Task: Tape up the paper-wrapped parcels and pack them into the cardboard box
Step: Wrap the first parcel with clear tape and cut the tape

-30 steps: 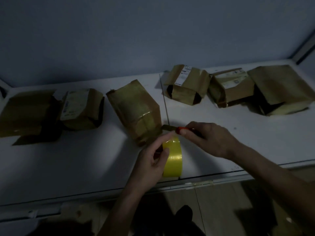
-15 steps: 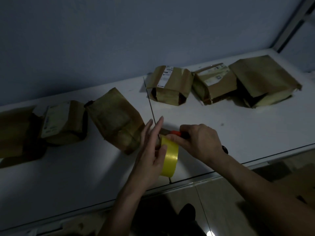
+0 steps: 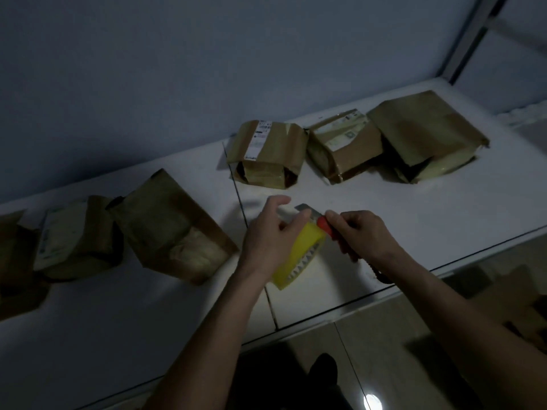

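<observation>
Dim light falls on a white bench (image 3: 444, 220) set against a plain grey-blue wall (image 3: 207, 69). Near its front edge the yellow tape roll (image 3: 299, 255) stands on edge, tilted, its toothed inner rim facing the camera. The left hand (image 3: 269, 232) curls over the top of the roll, thumb against its yellow side, so its grip is closed round the roll, with the forefinger lifted clear above. Touching the roll's upper right corner is a box cutter (image 3: 318, 220), its grey blade pointing up and left past the left thumb; the right hand (image 3: 361, 235) has a closed grip round its red handle. Just left of the hands lies a large paper-wrapped parcel (image 3: 171, 229), tilted on the bench, with a labelled parcel (image 3: 74, 235) beside it and another brown one (image 3: 14, 261) cut off at the left edge. Behind the hands, near the wall, three more parcels sit in a row, close together: a labelled one (image 3: 266, 152), a middle one (image 3: 343, 146) and the biggest (image 3: 423, 134) at the right. Below the bench edge shows a glossy tiled floor (image 3: 384, 365), with a dark shoe (image 3: 324, 371) on it
</observation>
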